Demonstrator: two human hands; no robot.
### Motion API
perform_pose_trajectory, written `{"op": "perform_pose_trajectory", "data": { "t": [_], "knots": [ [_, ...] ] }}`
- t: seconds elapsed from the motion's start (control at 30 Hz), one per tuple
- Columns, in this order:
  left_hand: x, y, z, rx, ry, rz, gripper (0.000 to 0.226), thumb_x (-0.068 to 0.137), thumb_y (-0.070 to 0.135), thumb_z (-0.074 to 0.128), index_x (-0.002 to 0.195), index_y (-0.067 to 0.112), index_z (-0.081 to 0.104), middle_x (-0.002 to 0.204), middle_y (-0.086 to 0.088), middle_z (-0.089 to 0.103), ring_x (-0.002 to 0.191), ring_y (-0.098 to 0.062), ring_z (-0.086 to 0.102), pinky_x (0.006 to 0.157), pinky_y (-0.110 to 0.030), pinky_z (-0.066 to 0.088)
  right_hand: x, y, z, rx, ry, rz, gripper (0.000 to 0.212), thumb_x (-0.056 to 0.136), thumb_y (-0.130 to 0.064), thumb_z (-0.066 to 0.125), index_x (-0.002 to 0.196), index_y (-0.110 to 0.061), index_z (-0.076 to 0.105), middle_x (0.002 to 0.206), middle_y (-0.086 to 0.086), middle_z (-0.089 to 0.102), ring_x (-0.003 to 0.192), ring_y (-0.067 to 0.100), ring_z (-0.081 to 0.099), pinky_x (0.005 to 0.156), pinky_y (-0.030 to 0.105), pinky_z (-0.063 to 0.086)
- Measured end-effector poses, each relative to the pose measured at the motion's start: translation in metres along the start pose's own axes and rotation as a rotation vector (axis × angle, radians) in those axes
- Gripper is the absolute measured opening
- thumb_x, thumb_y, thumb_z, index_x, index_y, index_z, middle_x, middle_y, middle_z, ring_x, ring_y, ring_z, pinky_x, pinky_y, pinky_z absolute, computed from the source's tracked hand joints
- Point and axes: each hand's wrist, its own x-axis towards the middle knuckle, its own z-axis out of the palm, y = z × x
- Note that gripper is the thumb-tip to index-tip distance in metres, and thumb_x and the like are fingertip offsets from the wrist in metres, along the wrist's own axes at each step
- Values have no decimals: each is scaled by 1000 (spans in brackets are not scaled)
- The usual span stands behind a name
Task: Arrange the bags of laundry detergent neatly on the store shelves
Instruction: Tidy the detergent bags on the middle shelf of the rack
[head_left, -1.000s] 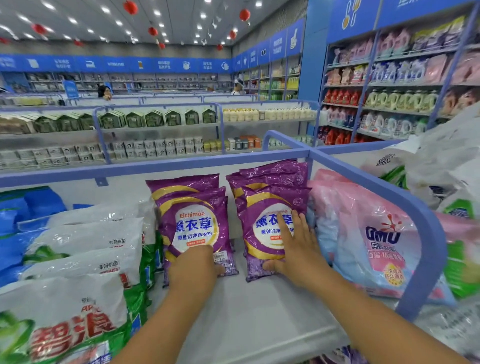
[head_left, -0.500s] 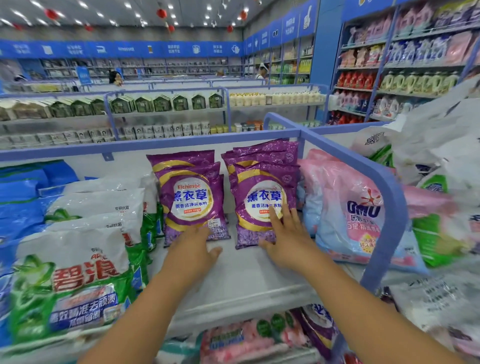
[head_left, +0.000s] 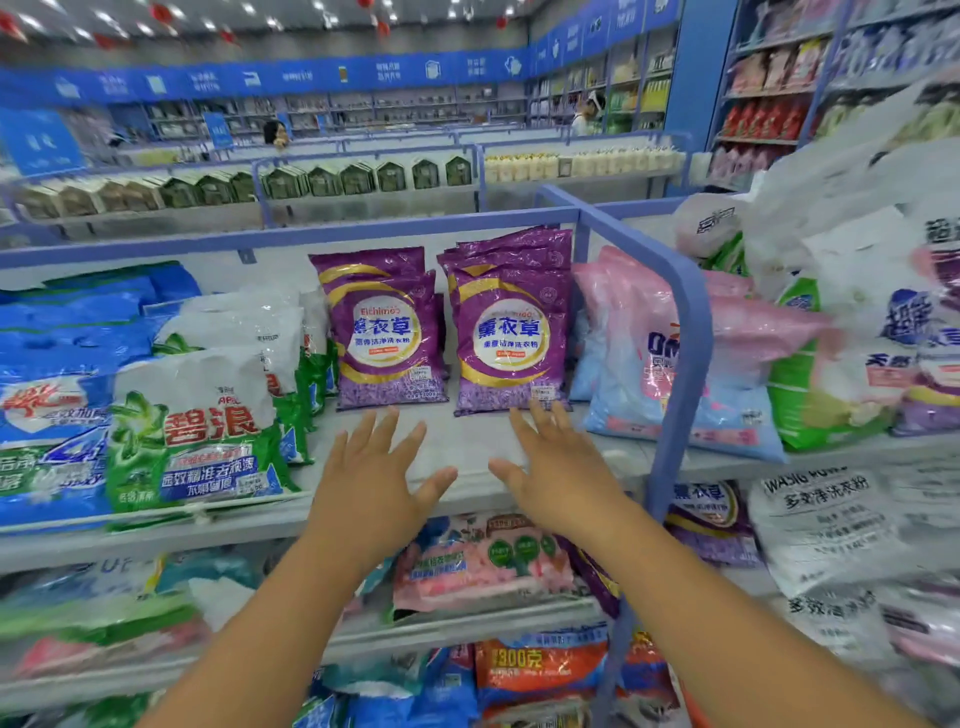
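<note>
Now both hands, left hand (head_left: 371, 480) and right hand (head_left: 558, 475), hover spread and empty, the glossy purple plastic detergent bags (head_left: 511, 332) just beyond their fingertips, where a careless nudge could topple them.

two purple detergent stacks (head_left: 387, 332) (head_left: 511, 338), two spread hands (head_left: 371, 483) (head_left: 558, 475)
</note>
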Motion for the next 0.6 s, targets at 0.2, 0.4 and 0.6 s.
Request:
{"op": "perform_pose_trajectory", "data": {
  "t": [0.2,0.4,0.6],
  "knots": [
    [-74,25,0,-109,34,83,75,94,72,28,159,36,15,169,1,4,155,-21,-1,126,-43,4,-101,0,8,95,-14,-1,75,101,-60,35,159,-34,-4,166,-8,-19,152,18,-21,125,46,-3],
    [-138,47,28,-203,-110,66,73,97,67,33,159,37,10,169,1,0,155,-21,-4,126,-43,3,-171,33,21,49,-81,100,77,99,-64,34,160,-34,-2,167,-8,-15,152,20,-20,125,47,2],
    [-151,80,50,-221,-173,67,76,95,70,27,160,33,14,169,0,5,155,-22,0,126,-46,9,-211,82,26,115,-113,231,77,98,-64,37,158,-39,-3,166,-10,-16,152,21,-21,125,49,3]
  ]
}}
